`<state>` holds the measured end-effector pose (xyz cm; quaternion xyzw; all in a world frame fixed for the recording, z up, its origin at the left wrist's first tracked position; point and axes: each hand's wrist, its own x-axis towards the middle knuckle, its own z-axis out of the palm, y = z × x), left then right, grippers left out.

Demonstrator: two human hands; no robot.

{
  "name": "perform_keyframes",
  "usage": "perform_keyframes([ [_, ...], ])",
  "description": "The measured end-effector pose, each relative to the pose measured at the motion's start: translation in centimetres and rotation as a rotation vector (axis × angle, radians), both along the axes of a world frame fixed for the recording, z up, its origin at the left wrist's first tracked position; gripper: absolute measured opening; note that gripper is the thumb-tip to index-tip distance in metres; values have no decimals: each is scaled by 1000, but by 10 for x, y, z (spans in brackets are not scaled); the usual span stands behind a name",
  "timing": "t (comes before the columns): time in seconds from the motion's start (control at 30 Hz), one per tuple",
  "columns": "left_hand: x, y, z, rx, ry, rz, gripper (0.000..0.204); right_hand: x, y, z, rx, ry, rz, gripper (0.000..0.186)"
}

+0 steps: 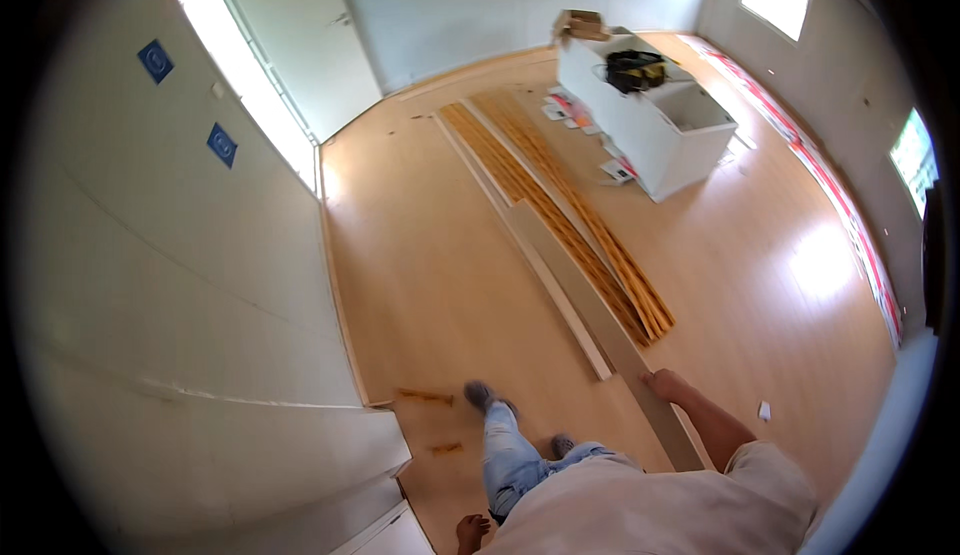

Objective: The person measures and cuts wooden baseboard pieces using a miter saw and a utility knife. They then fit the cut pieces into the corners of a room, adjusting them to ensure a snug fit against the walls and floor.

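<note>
Long, flat grey board (597, 323): our right hand (672, 387), fingers (652, 380) gripping its edge. Right of board: ribbed golden strips (497, 165). Left: our left hand (472, 532), finger spread unclear.

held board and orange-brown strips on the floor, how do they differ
The held board is grey-beige; the orange-brown strips are warmer in colour. The board is one wide piece; the strips are many narrow ones. The board is gripped by the right hand; the strips lie on the floor. Both are long.

The wood-look floor (400, 245) looks glossy, the long board (587, 305) matt, the jeans (513, 455) denim.
</note>
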<state>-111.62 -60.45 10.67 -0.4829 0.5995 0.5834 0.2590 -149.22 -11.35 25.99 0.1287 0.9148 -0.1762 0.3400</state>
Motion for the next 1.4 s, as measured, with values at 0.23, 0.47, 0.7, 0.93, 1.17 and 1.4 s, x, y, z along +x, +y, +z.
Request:
perform_keyframes([
  [0.23,-204,-131,-135,-171,55,-543,33,-103,-2,-137,-138,115,449,66],
  [0.47,-515,-353,-6,-542,279,-257,35,-254,-179,-32,-95,-32,2,57],
  [0.7,-748,-508,-11,-439,360,40,21,-462,-293,-70,-228,-127,-33,61],
  [0.93,-831,-509,-80,-164,30,-10,26,-746,-438,-70,-153,-114,174,59],
  [1.17,-960,-494,-9,59,60,493,28,-1016,-604,2,-143,132,377,52],
  [1.4,-1076,-605,-143,333,-19,546,20,-1220,-758,8,-160,248,418,46],
])
